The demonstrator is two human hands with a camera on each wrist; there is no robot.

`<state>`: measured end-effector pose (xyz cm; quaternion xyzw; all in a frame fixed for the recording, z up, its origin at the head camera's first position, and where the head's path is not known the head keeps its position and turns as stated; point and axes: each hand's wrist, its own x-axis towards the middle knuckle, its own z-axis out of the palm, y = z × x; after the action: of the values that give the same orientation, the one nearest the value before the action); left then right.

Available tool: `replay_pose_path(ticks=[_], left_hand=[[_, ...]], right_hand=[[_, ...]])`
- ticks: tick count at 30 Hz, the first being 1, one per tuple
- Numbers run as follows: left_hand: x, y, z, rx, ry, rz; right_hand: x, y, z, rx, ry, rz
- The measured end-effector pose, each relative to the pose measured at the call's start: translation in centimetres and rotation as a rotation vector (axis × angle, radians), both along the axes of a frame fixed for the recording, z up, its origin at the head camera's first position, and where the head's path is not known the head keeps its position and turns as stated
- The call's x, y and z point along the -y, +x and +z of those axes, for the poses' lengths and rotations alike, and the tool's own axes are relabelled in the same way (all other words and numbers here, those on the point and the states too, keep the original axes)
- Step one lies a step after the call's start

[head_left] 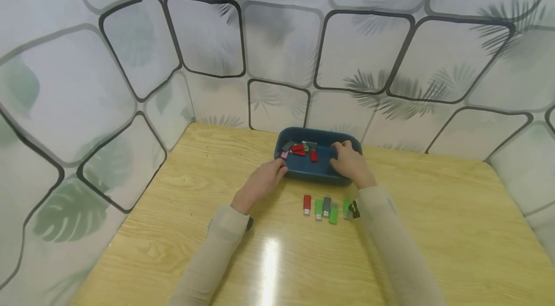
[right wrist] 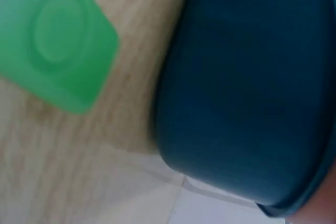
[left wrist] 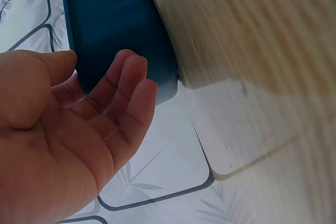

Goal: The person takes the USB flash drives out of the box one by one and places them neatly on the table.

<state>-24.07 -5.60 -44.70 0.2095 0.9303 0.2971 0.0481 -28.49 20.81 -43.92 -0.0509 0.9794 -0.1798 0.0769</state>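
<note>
the left hand pinched the bin at its near-left corner while the right hand, fingers parted, seemed mid-reach inside, likely needing a light pinch next, piled sticks lying left in the bin, loose sticks before it.

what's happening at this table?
A person has both hands at a blue bin. The left hand holds its near left corner; the right hand is in at its right side, thumb and fingers apart, with no stick visible between them. Several USB sticks lie jumbled in the bin's left half. Five more lie on the table in front of it: one red, one grey, three green.
</note>
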Motion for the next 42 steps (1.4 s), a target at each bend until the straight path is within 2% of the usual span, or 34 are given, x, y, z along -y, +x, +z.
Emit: replay_pose_path(ticks=[9, 14, 23, 30, 35, 42], left_hand=[[-0.01, 0.03, 0.11, 0.015, -0.003, 0.002], [0.0, 0.1, 0.07, 0.014, -0.006, 0.0], [-0.08, 0.23, 0.21, 0.028, -0.01, 0.015], [-0.08, 0.21, 0.25, 0.035, -0.016, 0.017], [-0.06, 0.23, 0.32, 0.043, -0.011, 0.019], [-0.08, 0.23, 0.32, 0.034, -0.005, 0.011]], right_hand=[[0.04, -0.38, -0.86, 0.056, 0.134, 0.073], [0.04, -0.42, -1.08, 0.068, 0.148, 0.083], [0.2, -0.09, -1.0, -0.007, 0.101, 0.004], [0.49, 0.24, -0.8, -0.07, 0.127, 0.003], [0.66, 0.4, -0.5, -0.082, 0.146, -0.01], [0.48, 0.29, -0.85, -0.123, 0.091, 0.01]])
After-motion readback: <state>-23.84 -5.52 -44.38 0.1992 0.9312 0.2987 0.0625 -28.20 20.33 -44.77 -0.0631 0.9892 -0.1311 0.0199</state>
